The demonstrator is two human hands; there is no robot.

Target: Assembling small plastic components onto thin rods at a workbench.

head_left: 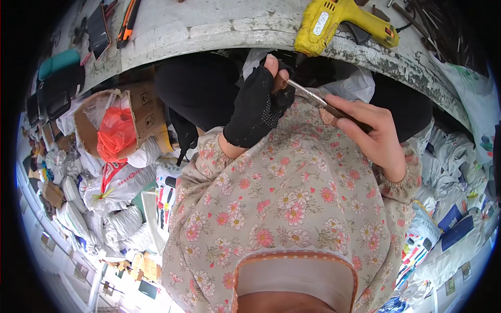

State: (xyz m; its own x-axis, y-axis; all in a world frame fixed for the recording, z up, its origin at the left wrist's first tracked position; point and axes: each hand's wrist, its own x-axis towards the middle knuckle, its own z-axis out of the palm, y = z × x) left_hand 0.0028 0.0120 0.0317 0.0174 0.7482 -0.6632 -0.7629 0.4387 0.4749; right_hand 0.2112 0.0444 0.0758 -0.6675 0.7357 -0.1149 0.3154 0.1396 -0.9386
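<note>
My left hand (253,112), in a black fingerless glove, is raised in front of my lap just below the table edge. Its fingers are curled in, thumb against forefinger; whatever they pinch is too small or hidden to name. My bare right hand (377,133) grips a slim silver tool with a dark handle (309,94). The tool slants up to the left, and its far end reaches the left fingertips. The exact kind of tool does not show. Both hands are over my flowered smock (292,198).
On the worn white table (209,31) lie a yellow glue gun (326,26) and an orange-and-black utility knife (128,23). Thin rods (433,26) lie at the far right. A cardboard box (143,112) with a red plastic bag (116,134) stands left, among heaped bags.
</note>
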